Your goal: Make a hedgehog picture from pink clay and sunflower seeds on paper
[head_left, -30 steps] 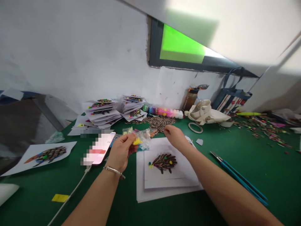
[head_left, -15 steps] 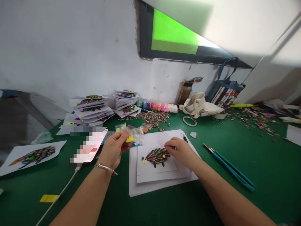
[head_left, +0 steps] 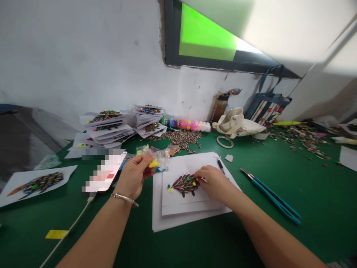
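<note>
Between the thumb and fingers of my left hand (head_left: 134,175) is a lump of yellow clay (head_left: 154,163), beside small clear bags (head_left: 164,154). My right hand (head_left: 213,184) is pinched at the right end of a seed picture (head_left: 184,183); whatever its fingertips hold is hidden. Striped seeds form the body of that picture, with green and yellow dots on them. It lies on white paper sheets (head_left: 173,209) on the green table. A black pen (head_left: 221,166) rests on the paper behind my right hand.
Blue tweezers (head_left: 275,199) lie at the right. A phone (head_left: 107,173) with a cable is at the left, near another seed picture (head_left: 41,184). Behind are paper stacks (head_left: 107,130), a seed pile (head_left: 184,139), a tape roll (head_left: 224,142), a bottle (head_left: 219,108) and bags (head_left: 241,124).
My right fingertips have shifted slightly and press lower over the right end of the seed picture. My left hand still holds the yellow clay, and the view has moved a little.
</note>
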Demonstrator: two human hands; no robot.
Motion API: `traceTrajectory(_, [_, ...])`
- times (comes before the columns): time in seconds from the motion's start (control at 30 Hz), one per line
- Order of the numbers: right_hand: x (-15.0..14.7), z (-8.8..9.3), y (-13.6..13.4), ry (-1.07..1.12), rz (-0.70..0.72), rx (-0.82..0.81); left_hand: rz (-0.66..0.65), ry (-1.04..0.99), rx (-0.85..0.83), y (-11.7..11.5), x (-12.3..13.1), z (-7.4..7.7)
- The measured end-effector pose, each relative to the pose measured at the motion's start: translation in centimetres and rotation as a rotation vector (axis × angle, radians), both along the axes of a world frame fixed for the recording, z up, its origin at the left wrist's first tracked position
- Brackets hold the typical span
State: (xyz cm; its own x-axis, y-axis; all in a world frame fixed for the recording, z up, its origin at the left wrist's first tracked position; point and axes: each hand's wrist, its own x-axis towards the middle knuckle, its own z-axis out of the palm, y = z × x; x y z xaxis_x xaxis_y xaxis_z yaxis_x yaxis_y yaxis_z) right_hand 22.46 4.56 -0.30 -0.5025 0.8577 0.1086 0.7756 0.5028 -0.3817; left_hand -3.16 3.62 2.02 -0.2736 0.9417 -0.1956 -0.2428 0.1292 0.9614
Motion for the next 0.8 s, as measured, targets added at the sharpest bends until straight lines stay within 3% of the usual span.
traceTrajectory(0.4, [-0.3,0.5,-0.3,-0.125,0.046,0.038,-0.002,0.018,0.0,0.0,0.0,-0.1])
traceTrajectory(0.8, [0.8,-0.5,0.7,0.129,-0.06,-0.131,-0.003,0.01,0.008,0.0,0.0,-0.1])
